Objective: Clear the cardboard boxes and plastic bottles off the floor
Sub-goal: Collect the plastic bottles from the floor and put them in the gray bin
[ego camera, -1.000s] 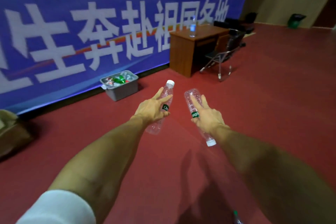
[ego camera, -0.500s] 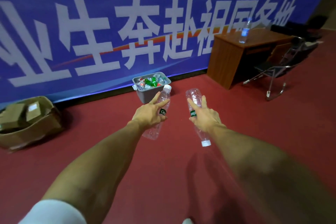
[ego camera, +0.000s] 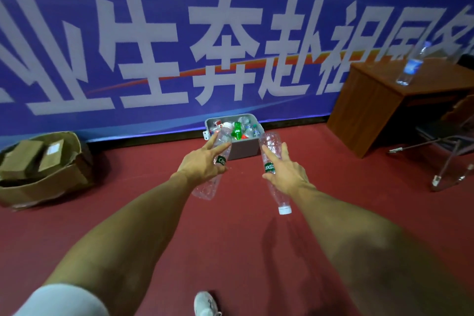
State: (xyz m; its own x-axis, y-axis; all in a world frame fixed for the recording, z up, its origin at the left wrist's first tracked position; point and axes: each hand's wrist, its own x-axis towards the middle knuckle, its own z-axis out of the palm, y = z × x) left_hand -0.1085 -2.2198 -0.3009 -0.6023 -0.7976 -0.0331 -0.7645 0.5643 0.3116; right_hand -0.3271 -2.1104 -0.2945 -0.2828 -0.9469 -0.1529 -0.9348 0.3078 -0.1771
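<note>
My left hand (ego camera: 202, 164) grips a clear plastic bottle (ego camera: 207, 187) with a green label, cap end pointing up and away. My right hand (ego camera: 284, 174) grips a second clear bottle (ego camera: 269, 146), held upside down with its white cap toward me. Both hands are stretched out in front of me above the red floor. Just beyond them a grey bin (ego camera: 243, 149) holding several bottles stands against the wall. At the left a large torn cardboard box (ego camera: 51, 182) lies on the floor with smaller cardboard boxes (ego camera: 23, 159) inside it.
A blue banner (ego camera: 179, 46) with white characters covers the wall. A wooden desk (ego camera: 379, 108) with a water bottle (ego camera: 410, 67) on top stands at the right, a folding chair (ego camera: 451, 151) beside it. My shoe (ego camera: 205, 303) shows at the bottom edge.
The view has swung left and closed in on the wall. The grey bin now sits right behind my hands, and the cardboard box has come fully into sight. Both hands still hold their bottles.
</note>
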